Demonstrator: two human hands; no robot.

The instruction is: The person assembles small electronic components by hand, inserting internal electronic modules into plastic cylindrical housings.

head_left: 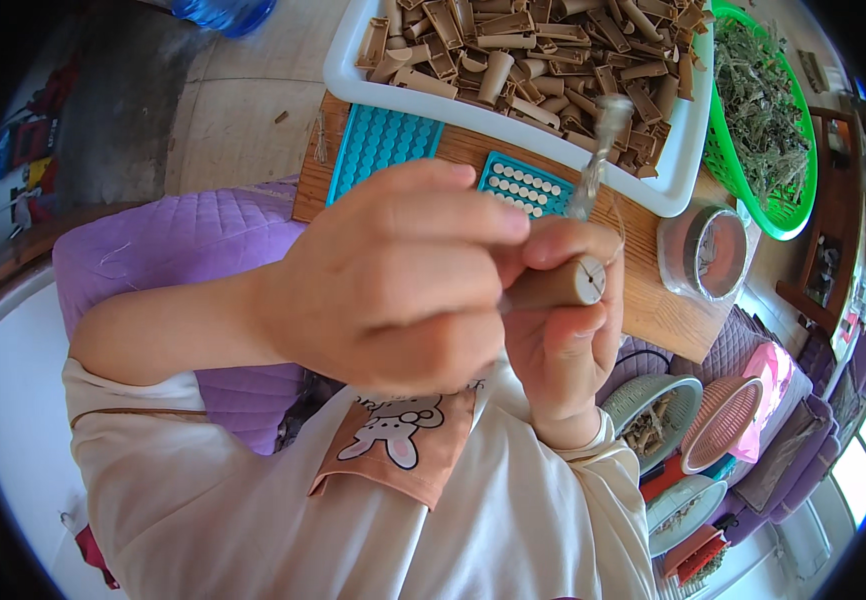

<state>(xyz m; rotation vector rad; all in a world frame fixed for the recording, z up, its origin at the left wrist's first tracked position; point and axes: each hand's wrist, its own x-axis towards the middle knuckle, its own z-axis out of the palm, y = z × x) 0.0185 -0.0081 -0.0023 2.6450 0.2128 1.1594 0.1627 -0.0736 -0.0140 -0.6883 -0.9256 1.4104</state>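
My right hand grips a short tan plastic tube, its round, slit end facing right. Against the tube's other end, my left hand is closed with curled fingers, slightly blurred. Whatever lies between those fingers is hidden. A thin, silvery, twisted bundle rises beyond my right index finger; a fine thread loops beside it. I cannot tell whether a hand holds the bundle. Behind my hands, a small teal tray carries rows of white round pieces, and a larger teal tray has rows of round bumps.
A white bin heaped with tan half-tubes covers the far side of the wooden table. To its right stand a green basket of silvery bundles and a round tub. Several smaller baskets, one grey-green, sit at lower right.
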